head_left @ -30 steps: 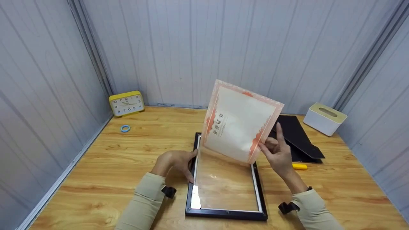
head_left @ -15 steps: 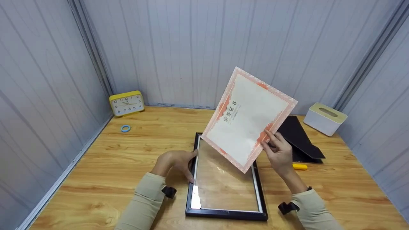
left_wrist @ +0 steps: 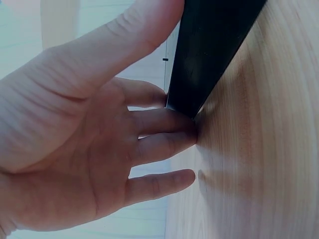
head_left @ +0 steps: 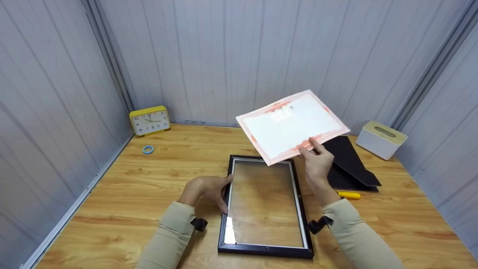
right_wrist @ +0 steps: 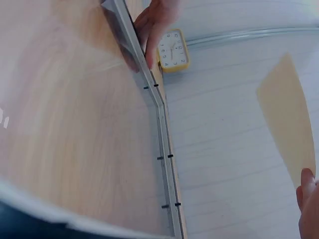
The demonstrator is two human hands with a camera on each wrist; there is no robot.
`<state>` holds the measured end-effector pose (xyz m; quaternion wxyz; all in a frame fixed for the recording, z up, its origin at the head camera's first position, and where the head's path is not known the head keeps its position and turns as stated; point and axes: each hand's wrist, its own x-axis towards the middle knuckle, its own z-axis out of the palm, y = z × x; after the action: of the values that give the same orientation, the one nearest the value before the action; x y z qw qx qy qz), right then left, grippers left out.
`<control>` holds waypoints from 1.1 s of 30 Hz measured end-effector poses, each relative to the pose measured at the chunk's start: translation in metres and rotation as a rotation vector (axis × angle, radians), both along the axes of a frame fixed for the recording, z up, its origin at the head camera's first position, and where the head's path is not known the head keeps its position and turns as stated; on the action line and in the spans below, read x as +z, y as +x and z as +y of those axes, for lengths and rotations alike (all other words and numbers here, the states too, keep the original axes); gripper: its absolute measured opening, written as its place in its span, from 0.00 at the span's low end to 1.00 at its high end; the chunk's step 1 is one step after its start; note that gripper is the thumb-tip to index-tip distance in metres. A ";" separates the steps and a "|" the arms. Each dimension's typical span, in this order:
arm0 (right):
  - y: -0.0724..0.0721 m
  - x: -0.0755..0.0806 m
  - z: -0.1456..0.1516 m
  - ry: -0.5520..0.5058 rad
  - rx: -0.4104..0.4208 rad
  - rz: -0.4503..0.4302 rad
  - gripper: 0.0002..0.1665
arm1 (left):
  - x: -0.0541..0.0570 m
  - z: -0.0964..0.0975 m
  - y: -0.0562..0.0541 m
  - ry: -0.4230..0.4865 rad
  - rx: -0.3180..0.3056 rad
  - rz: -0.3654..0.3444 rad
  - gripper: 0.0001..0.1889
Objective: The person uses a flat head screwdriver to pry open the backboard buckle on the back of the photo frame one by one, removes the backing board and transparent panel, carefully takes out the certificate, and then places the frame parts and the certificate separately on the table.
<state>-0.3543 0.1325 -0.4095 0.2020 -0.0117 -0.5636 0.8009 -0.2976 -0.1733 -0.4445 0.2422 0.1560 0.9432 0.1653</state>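
Observation:
My right hand (head_left: 318,160) pinches the near edge of a certificate (head_left: 295,127) with a pink-red border. The sheet is tilted in the air over the far end of a black picture frame (head_left: 266,249). In the right wrist view the certificate (right_wrist: 289,114) shows its plain cream back. The frame lies on the table with a clear pane (head_left: 267,205) inside a silver inner lip. My left hand (head_left: 209,190) rests against the frame's left side, thumb and index finger spread along it. In the left wrist view the fingers (left_wrist: 159,147) extend nearly straight to the black side.
Black backing boards (head_left: 349,164) lie at the right, with a yellow stick-like object (head_left: 349,195) in front. A white tissue box (head_left: 381,139) stands behind them. Far left are a yellow alarm clock (head_left: 150,120) and a blue ring (head_left: 148,150). Panel walls enclose the wooden table (head_left: 149,201).
My right hand has moved up and away, turning the certificate flatter and more sideways. The sheet now covers less of the frame. My left hand and the frame have stayed put.

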 end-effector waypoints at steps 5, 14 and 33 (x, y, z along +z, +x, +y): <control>-0.022 -0.005 -0.025 -0.015 -0.036 -0.152 0.32 | -0.001 0.000 0.000 0.007 -0.003 -0.010 0.67; -0.050 -0.019 -0.065 0.005 0.024 -0.301 0.35 | 0.000 0.000 -0.001 0.012 0.010 -0.013 0.67; -0.062 -0.041 -0.088 0.156 0.091 -0.476 0.34 | 0.000 0.003 -0.002 0.003 0.035 -0.038 0.67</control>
<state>-0.4167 0.0447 -0.4508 0.0279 -0.1589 -0.6553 0.7380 -0.2997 -0.1702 -0.4444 0.2569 0.1367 0.9407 0.1741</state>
